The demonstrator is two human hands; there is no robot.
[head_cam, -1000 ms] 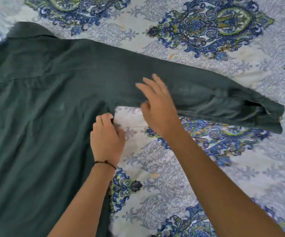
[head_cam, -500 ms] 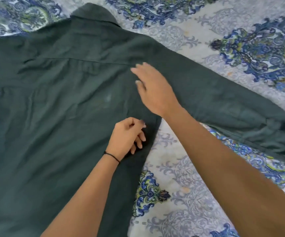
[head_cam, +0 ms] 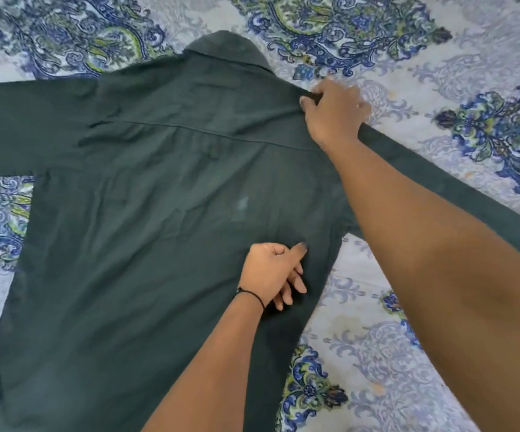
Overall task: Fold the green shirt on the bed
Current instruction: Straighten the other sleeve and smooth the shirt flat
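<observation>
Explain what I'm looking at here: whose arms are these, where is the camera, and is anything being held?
There is no machine in this shot. The camera is worn on a person's head and looks forward and down, so the two bare arms entering from the bottom are that person's own.

The surface is a bed covered by a patterned bedsheet in blue, green and pale grey. A dark green shirt lies spread flat on it, back side up, with the collar at the far end and a sleeve stretching out to the right.

The right hand is closed on the shirt's shoulder edge beside the collar. The left hand, with a thin black band at the wrist, rests loosely curled on the shirt near its right side edge; whether it pinches any cloth cannot be told.
</observation>
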